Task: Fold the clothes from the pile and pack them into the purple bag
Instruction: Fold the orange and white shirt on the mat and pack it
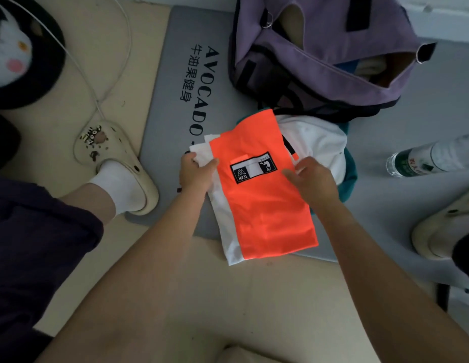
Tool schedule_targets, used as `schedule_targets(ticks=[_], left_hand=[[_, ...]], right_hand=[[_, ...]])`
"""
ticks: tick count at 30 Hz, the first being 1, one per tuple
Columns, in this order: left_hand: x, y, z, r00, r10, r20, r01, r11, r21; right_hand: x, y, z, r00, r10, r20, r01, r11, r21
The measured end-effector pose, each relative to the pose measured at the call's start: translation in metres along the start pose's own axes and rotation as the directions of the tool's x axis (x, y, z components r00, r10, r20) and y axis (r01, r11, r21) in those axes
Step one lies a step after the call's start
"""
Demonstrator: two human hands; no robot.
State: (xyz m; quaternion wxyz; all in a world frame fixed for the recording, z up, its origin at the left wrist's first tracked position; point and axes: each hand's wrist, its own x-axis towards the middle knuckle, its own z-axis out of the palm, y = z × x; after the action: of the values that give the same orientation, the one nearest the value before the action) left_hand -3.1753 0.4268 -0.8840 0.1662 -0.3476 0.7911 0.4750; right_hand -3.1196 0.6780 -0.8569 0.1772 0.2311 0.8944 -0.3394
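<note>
An orange and white garment (pixel 264 205) with a black and white patch lies folded into a long strip on the grey mat (pixel 170 100). My left hand (pixel 196 171) pinches its white left edge between thumb and fingers. On the strip's right edge sits my right hand (pixel 312 182), its fingers loosely curled around the cloth there. Behind the strip lies the pile: a white garment (pixel 317 142) over a teal one (pixel 350 176). The purple bag (pixel 319 61) stands open at the back, with some cloth visible inside.
A clear plastic bottle (pixel 432 158) lies on the floor at the right. My foot in a cream clog (pixel 118 163) rests on the mat's left edge; another clog (pixel 437 231) is at the far right. A white cable (pixel 97 61) and a plush toy (pixel 15 53) lie at the left.
</note>
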Motion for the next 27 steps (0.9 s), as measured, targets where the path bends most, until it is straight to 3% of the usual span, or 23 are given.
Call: schedule_targets(ticks=[2, 6, 8, 11, 14, 17, 21, 24, 27], left_hand=[[0.015, 0.009, 0.0, 0.996, -0.078, -0.033, 0.075, 0.993, -0.09], [0.034, 0.017, -0.006, 0.985, -0.167, -0.034, 0.162, 0.98, -0.118], [0.042, 0.02, -0.008, 0.988, -0.153, 0.017, 0.154, 0.986, -0.059], [0.049, 0.03, -0.014, 0.981, -0.16, 0.109, 0.15, 0.984, 0.096], [0.055, 0.033, -0.017, 0.994, -0.061, 0.087, 0.052, 0.993, 0.107], [0.053, 0.037, -0.018, 0.998, 0.06, -0.021, -0.061, 0.998, -0.029], [0.037, 0.019, -0.015, 0.997, 0.047, -0.062, -0.042, 0.996, 0.077], [0.008, -0.007, -0.009, 1.0, 0.0, 0.006, -0.001, 0.987, 0.161], [-0.024, -0.03, 0.0, 0.992, -0.111, 0.053, 0.094, 0.961, 0.259]], right_hand=[[0.012, -0.024, 0.0, 0.995, -0.078, -0.059, 0.083, 0.992, 0.099], [0.045, -0.068, 0.001, 0.963, -0.256, -0.087, 0.263, 0.96, 0.091], [0.063, -0.083, 0.002, 0.95, -0.311, -0.009, 0.31, 0.949, -0.053], [0.088, -0.093, -0.002, 0.948, -0.272, 0.166, 0.313, 0.889, -0.334], [0.104, -0.098, -0.01, 0.947, -0.279, 0.16, 0.319, 0.876, -0.362], [0.103, -0.093, -0.01, 0.958, -0.286, -0.023, 0.264, 0.909, -0.323], [0.067, -0.07, 0.002, 0.948, -0.237, -0.213, 0.233, 0.971, -0.046], [0.037, -0.044, 0.01, 0.971, -0.097, -0.217, 0.122, 0.987, 0.105], [0.012, -0.018, 0.02, 0.993, 0.048, -0.106, -0.029, 0.985, 0.171]])
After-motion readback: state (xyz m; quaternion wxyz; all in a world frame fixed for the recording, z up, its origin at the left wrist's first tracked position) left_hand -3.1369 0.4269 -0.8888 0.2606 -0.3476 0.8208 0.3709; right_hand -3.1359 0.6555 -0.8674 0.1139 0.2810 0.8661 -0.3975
